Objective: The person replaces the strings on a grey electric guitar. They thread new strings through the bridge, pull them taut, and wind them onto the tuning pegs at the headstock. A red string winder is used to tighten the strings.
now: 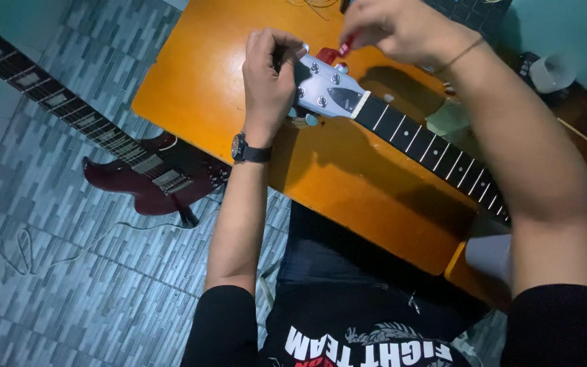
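Head view has the orange table [198, 88] under my guitar neck [429, 153], its silver headstock [327, 88] lying on top with my left hand [266, 81] clamped round its end, and my right hand [395, 30] pinching a small red tool [331, 53] just above.

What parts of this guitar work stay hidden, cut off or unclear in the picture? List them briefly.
Head view only:
- Red tool: mostly covered by the right hand; its kind is unclear.
- Headstock far end: hidden behind the left hand.
- Guitar neck: passes under the right forearm, body unseen.
- Red guitar on the floor: neck cut off by the left edge.
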